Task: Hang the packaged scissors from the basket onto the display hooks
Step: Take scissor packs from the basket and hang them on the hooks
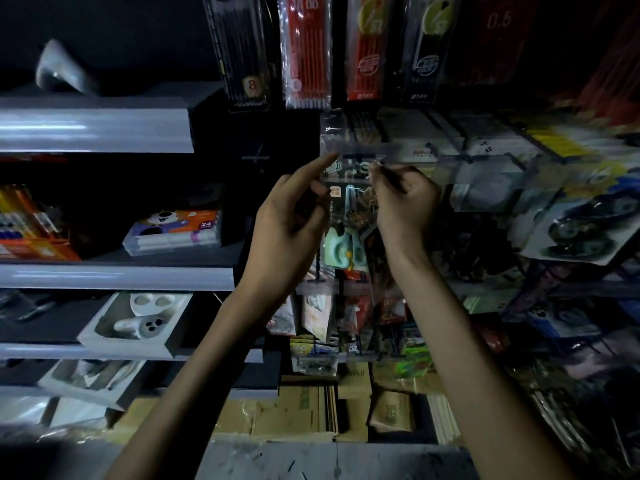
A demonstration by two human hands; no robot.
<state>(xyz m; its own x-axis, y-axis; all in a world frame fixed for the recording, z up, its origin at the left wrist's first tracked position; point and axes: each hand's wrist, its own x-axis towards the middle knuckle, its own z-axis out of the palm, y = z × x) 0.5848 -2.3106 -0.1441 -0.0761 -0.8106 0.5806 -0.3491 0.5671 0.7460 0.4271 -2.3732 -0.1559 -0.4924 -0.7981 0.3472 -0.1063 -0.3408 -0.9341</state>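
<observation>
The scissors pack (349, 202) is up between both hands. The right hand (405, 202) pinches its top edge. The left hand (287, 220) holds its left side, one finger pointing up. Pen packs (304, 50) hang above.

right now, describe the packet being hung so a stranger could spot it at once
Start at the row of long pen packs hanging across the top, then drop just below them. There, between the left hand and right hand, is the packaged scissors: a clear bag showing mint-green handles, the only item held in hands.
</observation>
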